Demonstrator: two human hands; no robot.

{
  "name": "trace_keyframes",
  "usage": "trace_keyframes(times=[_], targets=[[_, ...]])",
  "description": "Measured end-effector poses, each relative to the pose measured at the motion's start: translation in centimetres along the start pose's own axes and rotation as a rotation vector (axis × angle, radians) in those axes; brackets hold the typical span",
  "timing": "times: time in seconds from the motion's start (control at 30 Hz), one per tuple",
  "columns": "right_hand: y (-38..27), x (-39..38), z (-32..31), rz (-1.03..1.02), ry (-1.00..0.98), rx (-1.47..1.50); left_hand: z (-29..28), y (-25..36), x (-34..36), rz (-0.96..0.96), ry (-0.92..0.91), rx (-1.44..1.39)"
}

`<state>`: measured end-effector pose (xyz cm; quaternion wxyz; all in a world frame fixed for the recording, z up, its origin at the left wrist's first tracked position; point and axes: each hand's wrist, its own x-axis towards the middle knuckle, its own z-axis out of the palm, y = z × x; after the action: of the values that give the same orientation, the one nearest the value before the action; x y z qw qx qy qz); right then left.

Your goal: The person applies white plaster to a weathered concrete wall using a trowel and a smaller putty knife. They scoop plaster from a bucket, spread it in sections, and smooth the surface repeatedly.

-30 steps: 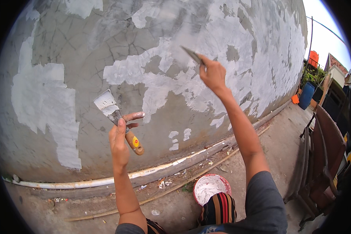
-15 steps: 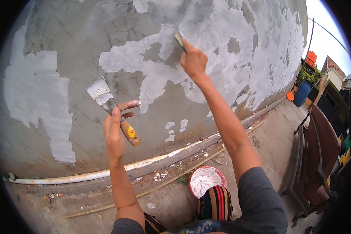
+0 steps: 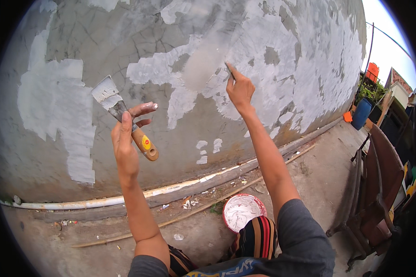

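My left hand (image 3: 127, 154) is closed on the wooden handle of a putty knife (image 3: 117, 107), thumb along it and other fingers stretched past. White paste coats its wide blade, which points up and left in front of the wall. Paste also smears one of my left fingertips. My right hand (image 3: 241, 92) reaches up to the grey wall (image 3: 171, 141), gripping a small flat putty spreader (image 3: 229, 69), seen nearly edge-on. Beside it runs a fresh, smooth patch of white filler (image 3: 201, 64). Other rough white patches cover much of the cracked wall.
A bucket with a red rim (image 3: 225, 219), holding white paste, stands by my striped-clothed knee. A white pipe (image 3: 166, 190) runs along the wall's foot, with a long thin pole (image 3: 189, 213) and litter near it. A brown bench (image 3: 374, 180) and a blue barrel (image 3: 361, 114) stand at right.
My right hand has moved down and slightly right along the wall, and a fresh strip of filler now covers the grey gap there. My left hand with the putty knife has shifted slightly up and left.
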<state>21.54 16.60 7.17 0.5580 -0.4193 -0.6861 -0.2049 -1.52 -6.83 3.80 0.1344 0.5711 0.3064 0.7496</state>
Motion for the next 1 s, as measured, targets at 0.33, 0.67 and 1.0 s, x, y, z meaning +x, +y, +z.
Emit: trace_keyframes(times=[0.33,0.67,1.0], targets=[[-5.1,-4.5,6.7,-0.16,-0.129,-0.045,-1.3,-1.0,-0.1,-0.013,0.024,0.012],[-3.2,-10.1,2.8,-0.102,-0.224,0.248,-1.4,-0.7,-0.1,-0.004,0.003,0.015],[2.4,-2.4,8.9,0.136,0.113,-0.078,-1.8,-2.3,0.2,-0.014,-0.004,0.064]])
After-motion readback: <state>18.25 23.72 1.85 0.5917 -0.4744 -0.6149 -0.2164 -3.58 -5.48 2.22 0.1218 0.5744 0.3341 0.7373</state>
